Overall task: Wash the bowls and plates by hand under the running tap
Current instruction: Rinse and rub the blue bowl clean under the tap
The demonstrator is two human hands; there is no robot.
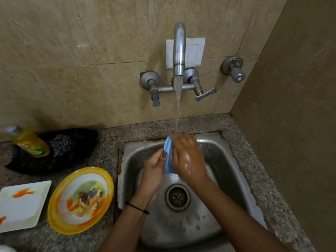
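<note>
Two hands work one folded light-blue cloth (168, 149) under water running from the curved steel wall tap (179, 51), above the stainless-steel sink (229, 160). The left hand (154, 165) pinches the cloth's edge between thumb and fingers; the right hand (189, 159) curls around it. Two soiled dishes wait on the speckled granite counter (254, 179) to the left: a round yellow-rimmed plate (81, 200) and a square white plate (23, 204). Behind them stand one yellow dish-soap bottle (30, 142) and one steel wool scrubber (62, 144).

Both hands fill the sink (225, 160) under the tap (179, 51); left desk (109, 142) crowded by round plate (80, 200), square plate (21, 206), bottle (30, 142).
</note>
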